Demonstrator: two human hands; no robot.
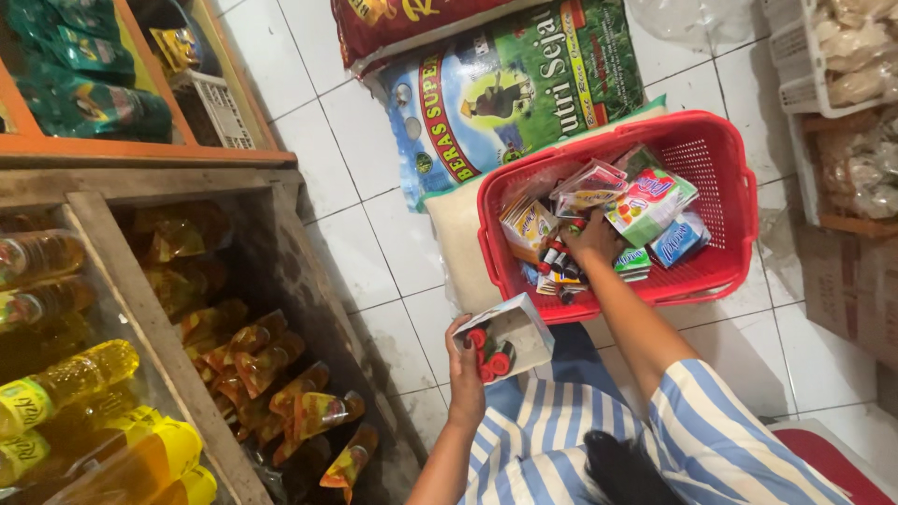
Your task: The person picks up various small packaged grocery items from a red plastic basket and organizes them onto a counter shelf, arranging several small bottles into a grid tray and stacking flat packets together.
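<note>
A small box (513, 335) of red-capped bottles is gripped by the left hand (465, 360) and tilted open for loading, while bottles (559, 266) at the red basket (720, 154) near edge are grasped by the right hand (591, 238).

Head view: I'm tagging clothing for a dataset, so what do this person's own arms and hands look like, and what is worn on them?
Both forearms are bare. The right arm comes out of a loose sleeve with wide blue and white stripes that ends near the elbow; the same striped cloth shows beside the left arm. No gloves, watch or bracelet show on the left hand or right hand. Rings are too small to tell.
</note>
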